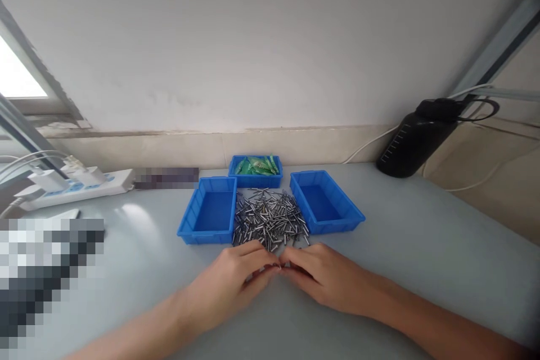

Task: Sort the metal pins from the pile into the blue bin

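Observation:
A pile of short metal pins (272, 216) lies loose on the grey table between two blue trays. My left hand (236, 275) and my right hand (327, 275) meet at the fingertips just in front of the pile. Both are closed in a pinch, thumb against fingers; whatever lies between the fingertips is too small to make out. The left blue tray (206, 236) and the right blue tray (337, 225) show bare bottoms. Behind the pile, a smaller blue tray (255, 181) holds green packets (257, 166).
A black bottle (415, 140) stands tilted in view at the back right, near a white cable. At the left lie a white power strip (88, 187) with plugs and a pixelated dark object (46, 270). The wall (253, 67) rises behind the table (139, 259).

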### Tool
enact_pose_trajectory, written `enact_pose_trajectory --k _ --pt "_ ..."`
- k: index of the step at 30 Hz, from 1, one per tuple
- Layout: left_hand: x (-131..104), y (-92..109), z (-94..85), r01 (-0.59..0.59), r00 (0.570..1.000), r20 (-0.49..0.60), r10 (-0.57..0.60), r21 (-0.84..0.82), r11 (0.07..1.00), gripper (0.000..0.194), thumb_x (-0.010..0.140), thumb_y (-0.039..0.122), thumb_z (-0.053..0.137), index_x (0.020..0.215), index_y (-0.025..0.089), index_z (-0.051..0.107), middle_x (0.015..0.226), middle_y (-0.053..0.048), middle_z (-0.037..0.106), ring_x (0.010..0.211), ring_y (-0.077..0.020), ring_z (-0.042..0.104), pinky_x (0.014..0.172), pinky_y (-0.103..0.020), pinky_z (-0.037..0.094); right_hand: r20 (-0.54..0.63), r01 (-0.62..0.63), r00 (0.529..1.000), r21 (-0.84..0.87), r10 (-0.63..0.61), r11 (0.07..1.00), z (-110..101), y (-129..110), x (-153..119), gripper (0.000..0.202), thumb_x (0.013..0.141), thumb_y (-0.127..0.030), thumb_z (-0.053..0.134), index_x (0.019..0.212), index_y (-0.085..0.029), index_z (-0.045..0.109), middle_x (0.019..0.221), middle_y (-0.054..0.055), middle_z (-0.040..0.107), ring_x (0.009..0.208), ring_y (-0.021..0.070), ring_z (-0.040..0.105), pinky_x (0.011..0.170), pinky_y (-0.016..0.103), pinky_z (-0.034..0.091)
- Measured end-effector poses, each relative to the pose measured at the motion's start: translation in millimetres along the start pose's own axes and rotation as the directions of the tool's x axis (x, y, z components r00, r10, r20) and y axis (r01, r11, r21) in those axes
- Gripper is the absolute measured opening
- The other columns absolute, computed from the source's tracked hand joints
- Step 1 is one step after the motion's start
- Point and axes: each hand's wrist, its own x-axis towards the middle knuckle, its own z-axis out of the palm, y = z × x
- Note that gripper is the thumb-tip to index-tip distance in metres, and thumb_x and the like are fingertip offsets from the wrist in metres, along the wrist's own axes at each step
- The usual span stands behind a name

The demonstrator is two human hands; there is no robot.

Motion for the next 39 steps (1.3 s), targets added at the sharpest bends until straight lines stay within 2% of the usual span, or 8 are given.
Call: enact_pose_trajectory --k 5,12,15,20,25,31,35,39 --pt "-1 -1 3.9 -0.067 0.997 0.044 0.067 0.004 0.998 0.021 0.099 0.022 0.04 0.098 0.021 0.061 0.093 -0.002 0.063 0.082 -0.0139 0.061 0.075 -0.024 0.048 0.006 0.005 1.0 0.005 -0.005 1.0 2 1 0 0.018 0.097 -0.024 0.043 0.084 -0.021 0.055 0.069 -0.003 0.062 0.061 0.0129 0.059 0.056 0.023 0.037" --pt "-4 -2 2.5 0.052 0.997 0.044 -0.056 0.092 0.994 0.011 0.09 0.015 0.048 0.097 0.022 0.054 0.083 0.003 0.064 0.066 -0.0126 0.059 0.062 -0.024 0.046 -0.012 -0.004 1.0 0.02 0.004 1.0 -5 -1 -2 0.013 0.093 -0.033 0.053 0.096 -0.023 0.061 0.064 -0.005 0.062 0.06 0.0128 0.059 0.061 0.024 0.041" --pt "-2 -1 1.8 0.021 0.998 0.062 -0.031 0.148 0.989 0.013 0.095 0.019 0.044 0.092 0.021 0.057 0.077 0.002 0.063 0.066 -0.0133 0.059 0.061 -0.024 0.045 -0.001 0.008 1.0 0.016 -0.008 1.0 -6 -2 -2 0.015 0.094 -0.033 0.051 0.098 -0.023 0.061 0.064 -0.005 0.063 0.059 0.013 0.059 0.061 0.024 0.041" --pt "-1 -1 2.5 -0.056 0.992 0.121 0.034 0.179 0.982 0.023 0.099 0.024 0.039 0.092 0.02 0.061 0.082 0.0 0.064 0.072 -0.0153 0.061 0.066 -0.026 0.046 -0.008 0.042 0.999 -0.039 -0.042 0.998 -4 -2 -1 0.021 0.097 -0.024 0.042 0.084 -0.023 0.058 0.063 -0.006 0.059 0.056 0.0115 0.056 0.055 0.023 0.036" --pt "-1 1 0.2 0.045 0.993 0.102 -0.066 0.197 0.979 0.018 0.097 0.03 0.048 0.093 0.019 0.061 0.076 0.001 0.063 0.067 -0.0158 0.06 0.061 -0.026 0.044 -0.031 0.034 0.999 -0.054 -0.036 0.998 -8 -1 -1 0.02 0.097 -0.023 0.042 0.085 -0.022 0.058 0.066 -0.005 0.06 0.059 0.0118 0.057 0.057 0.023 0.037" --pt "0 2 -7.6 0.099 0.995 0.014 -0.101 0.125 0.987 0.015 0.096 0.021 0.047 0.091 0.02 0.061 0.077 0.002 0.062 0.063 -0.0117 0.057 0.056 -0.022 0.041 -0.073 0.017 0.997 -0.048 -0.021 0.999 -12 2 -1 0.017 0.096 -0.021 0.044 0.09 -0.023 0.059 0.065 -0.005 0.058 0.059 0.0118 0.055 0.056 0.023 0.037" --pt "-1 4 -3.8 0.021 0.998 -0.066 -0.018 0.048 0.999 0.015 0.097 0.022 0.047 0.097 0.021 0.062 0.084 0.001 0.064 0.069 -0.0116 0.059 0.062 -0.021 0.047 -0.024 0.062 0.998 -0.067 -0.063 0.996 -4 4 -1 0.016 0.095 -0.02 0.045 0.086 -0.022 0.058 0.068 -0.004 0.061 0.059 0.0124 0.057 0.055 0.023 0.036" --pt "-3 7 1.7 -0.173 0.984 -0.03 0.174 0.058 0.983 0.023 0.1 0.023 0.041 0.102 0.02 0.064 0.088 -0.001 0.068 0.079 -0.0132 0.062 0.072 -0.022 0.05 0.001 0.07 0.998 -0.107 -0.07 0.992 1 4 -1 0.019 0.092 -0.019 0.048 0.074 -0.021 0.053 0.062 -0.004 0.057 0.055 0.012 0.054 0.051 0.024 0.031"
